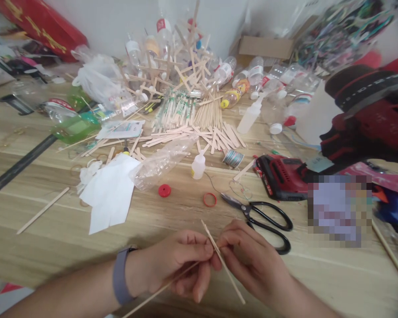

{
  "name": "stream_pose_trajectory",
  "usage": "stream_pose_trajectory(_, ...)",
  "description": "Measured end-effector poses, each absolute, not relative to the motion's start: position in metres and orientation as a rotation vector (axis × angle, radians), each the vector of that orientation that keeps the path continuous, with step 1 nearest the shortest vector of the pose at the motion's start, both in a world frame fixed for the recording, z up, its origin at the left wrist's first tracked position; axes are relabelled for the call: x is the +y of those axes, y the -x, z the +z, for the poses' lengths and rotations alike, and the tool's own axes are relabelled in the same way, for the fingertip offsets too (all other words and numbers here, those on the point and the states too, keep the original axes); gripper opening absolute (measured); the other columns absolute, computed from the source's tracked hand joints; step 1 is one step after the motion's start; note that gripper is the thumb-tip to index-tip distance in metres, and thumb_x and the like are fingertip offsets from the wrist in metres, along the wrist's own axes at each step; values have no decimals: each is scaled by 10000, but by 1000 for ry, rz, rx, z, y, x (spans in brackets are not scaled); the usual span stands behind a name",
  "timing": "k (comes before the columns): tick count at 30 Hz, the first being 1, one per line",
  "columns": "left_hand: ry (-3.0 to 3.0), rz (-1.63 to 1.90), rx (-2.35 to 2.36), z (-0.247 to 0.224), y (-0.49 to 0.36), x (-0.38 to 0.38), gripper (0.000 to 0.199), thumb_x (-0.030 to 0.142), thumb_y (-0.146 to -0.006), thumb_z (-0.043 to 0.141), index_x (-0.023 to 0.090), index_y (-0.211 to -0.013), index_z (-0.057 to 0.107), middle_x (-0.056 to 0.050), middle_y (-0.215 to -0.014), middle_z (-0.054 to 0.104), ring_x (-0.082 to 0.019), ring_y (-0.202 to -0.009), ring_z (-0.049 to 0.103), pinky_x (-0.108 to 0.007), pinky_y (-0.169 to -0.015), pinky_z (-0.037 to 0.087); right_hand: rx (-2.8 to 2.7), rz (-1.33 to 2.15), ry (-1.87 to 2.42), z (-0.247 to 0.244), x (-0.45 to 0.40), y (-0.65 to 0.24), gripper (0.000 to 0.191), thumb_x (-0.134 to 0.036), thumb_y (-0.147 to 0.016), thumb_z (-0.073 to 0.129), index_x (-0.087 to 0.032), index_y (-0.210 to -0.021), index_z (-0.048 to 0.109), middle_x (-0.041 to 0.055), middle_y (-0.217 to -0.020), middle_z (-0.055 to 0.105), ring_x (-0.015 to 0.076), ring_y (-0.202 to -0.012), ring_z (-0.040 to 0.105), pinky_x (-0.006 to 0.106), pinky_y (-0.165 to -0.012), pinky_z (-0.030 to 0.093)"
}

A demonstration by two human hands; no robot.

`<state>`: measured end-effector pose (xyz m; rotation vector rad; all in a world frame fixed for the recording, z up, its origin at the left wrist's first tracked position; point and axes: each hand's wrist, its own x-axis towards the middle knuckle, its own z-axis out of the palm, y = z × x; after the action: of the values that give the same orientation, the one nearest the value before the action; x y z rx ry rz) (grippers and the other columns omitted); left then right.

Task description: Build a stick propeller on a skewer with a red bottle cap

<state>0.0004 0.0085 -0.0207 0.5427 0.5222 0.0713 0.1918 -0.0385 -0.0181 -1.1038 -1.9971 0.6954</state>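
My left hand (189, 258) is closed, with thumb and fingers pinching a thin bamboo skewer (162, 289) that slants down to the bottom edge. A wooden craft stick (231, 276), seen nearly edge-on, crosses the skewer's upper end between my hands. The fingers of my right hand (255, 260) are pinched together on the craft stick at that crossing; the exact contact is partly hidden by the fingertips. Just beyond my right hand lie black-handled scissors (248, 211). A red ring (210, 200) and a red bottle cap (164, 191) rest on the table past my left hand.
White paper pieces (111, 196) and a clear plastic bottle (166, 161) lie ahead to the left. A small glue bottle (198, 167) stands mid-table. A red power drill (285, 176) occupies the right. Craft sticks (172, 137), skewers (209, 112) and plastic bottles (225, 70) crowd the back.
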Motion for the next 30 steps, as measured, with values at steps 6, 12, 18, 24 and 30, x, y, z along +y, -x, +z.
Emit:
stream_pose_trajectory(6, -523, 66, 538, -21, 0, 9, 376, 526, -759, 671, 158, -765, 593, 34, -439, 602, -54, -253, 337, -194, -265, 172, -1940, 807, 1122, -15, -38, -191, 159, -77, -887, 496, -200, -863, 593, 16, -734, 612, 130, -685, 598, 219, -608, 479)
stream_pose_trajectory(12, -521, 63, 515, -23, -1, 8, 406, 548, -738, 694, 156, -781, 593, 29, -455, 619, -52, -252, 345, -175, -256, 186, -1940, 828, 1143, -15, -34, -191, 148, -111, -897, 520, -184, -812, 616, 28, -715, 608, 131, -663, 595, 220, -588, 471)
stream_pose_trajectory(18, -509, 81, 500, -24, 0, 8, 400, 539, -755, 692, 149, -773, 600, 21, -460, 626, -50, -255, 347, -168, -263, 204, -1933, 824, 1154, -14, -36, -191, 143, -132, -910, 529, -189, -812, 616, 22, -709, 601, 125, -644, 591, 212, -578, 468)
stream_pose_trajectory(24, -502, 75, 501, -24, 2, 6, 376, 517, -784, 672, 148, -783, 603, 24, -467, 624, -46, -261, 336, -169, -271, 196, -1961, 806, 1156, -15, -36, -191, 135, -132, -915, 517, -207, -824, 582, 13, -719, 586, 131, -654, 579, 222, -589, 461)
stream_pose_trajectory(30, -504, 64, 498, -20, 2, 7, 386, 527, -774, 681, 152, -768, 594, 28, -465, 617, -45, -263, 332, -177, -281, 185, -1966, 813, 1136, -15, -38, -190, 171, -82, -913, 476, -219, -836, 544, 7, -751, 583, 133, -700, 575, 222, -636, 463)
